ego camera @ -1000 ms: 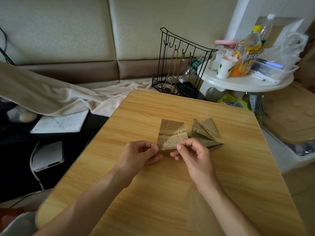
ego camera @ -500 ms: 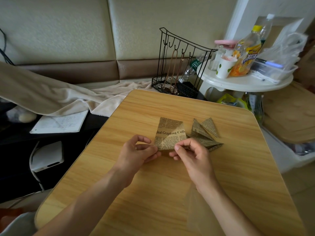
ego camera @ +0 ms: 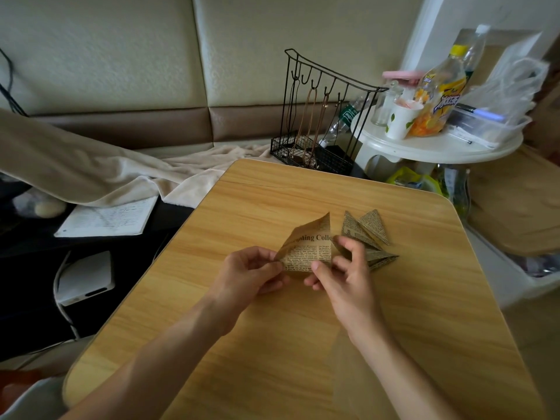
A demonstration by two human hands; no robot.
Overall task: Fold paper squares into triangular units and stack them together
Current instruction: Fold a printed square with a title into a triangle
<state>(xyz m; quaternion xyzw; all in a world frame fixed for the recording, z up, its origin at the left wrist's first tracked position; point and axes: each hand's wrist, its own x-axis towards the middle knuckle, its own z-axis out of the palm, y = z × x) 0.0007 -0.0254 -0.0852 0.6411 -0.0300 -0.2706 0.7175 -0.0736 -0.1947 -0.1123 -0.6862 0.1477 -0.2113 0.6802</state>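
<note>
Right at the middle of the wooden surface (ego camera: 424, 298), a newspaper-print paper square (ego camera: 309, 250) is held partly folded, its upper left corner turned over into a slanted flap. The left hand (ego camera: 251, 274) pinches the paper's left corner between thumb and curled fingers. The right hand (ego camera: 342, 274) grips the right edge, thumb pressed on the lower right of the sheet and fingers curled behind its right side. Both hands are clamped on the same paper, a little apart from each other. Just beside the right hand, on its far right side, lies a small pile of folded triangular units (ego camera: 366, 237) in the same print, their points fanning up and to the right and resting on the surface. Beyond the far edge stands a black wire rack (ego camera: 321, 116), and to its right a round white side table (ego camera: 436, 147) carries an orange drink bottle (ego camera: 439, 98) and a white cup (ego camera: 400, 119). A beige blanket (ego camera: 91, 165) lies to the left.
</note>
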